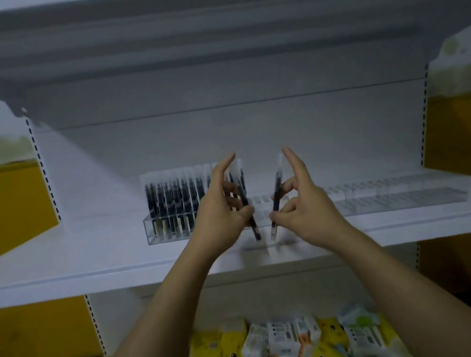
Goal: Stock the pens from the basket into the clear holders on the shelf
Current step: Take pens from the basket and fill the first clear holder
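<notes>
Both of my hands are raised in front of the white shelf (90,266). My left hand (220,207) pinches a dark pen (253,230) in a clear sleeve, its lower end pointing down. My right hand (303,199) pinches another dark pen (276,197), tilted slightly left, with my index finger straight up. Just behind them stands the long clear holder (396,202). Its left slots (172,204) hold several upright dark pens; its right part shows bare slots. The basket itself is not clearly visible.
Below the shelf lie several yellow and white packaged goods (280,346). Yellow wall panels (1,209) flank the shelf unit on both sides. A shelf overhead (209,32) hangs above the working space.
</notes>
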